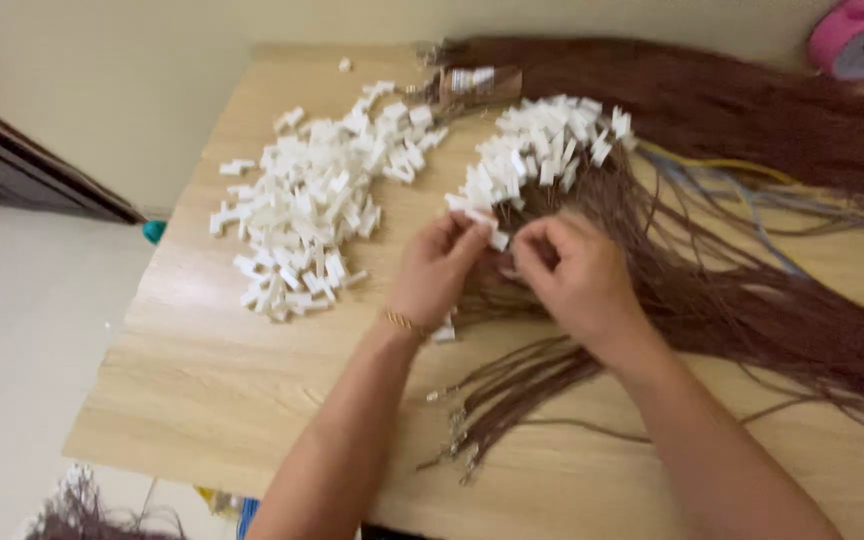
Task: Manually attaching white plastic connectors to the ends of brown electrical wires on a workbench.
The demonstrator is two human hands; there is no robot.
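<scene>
Left hand [439,268]: we pinch a white connector [498,240].
Right hand [574,275]: we pinch a brown wire [512,272] beside it.
Done: fitted bunch [542,150] beyond our hands.
Left: loose pile [312,205] leftward on worktop [202,380].

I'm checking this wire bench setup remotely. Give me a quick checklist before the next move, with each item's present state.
1. Left hand pinches a white connector: ok.
2. Right hand grips a brown wire: cannot tell, fingers hide it.
3. Loose connector pile within reach: ok.
4. Fitted connector cluster kept apart from loose pile: ok.
5. Brown wire bundle lying on the table: ok.
</scene>
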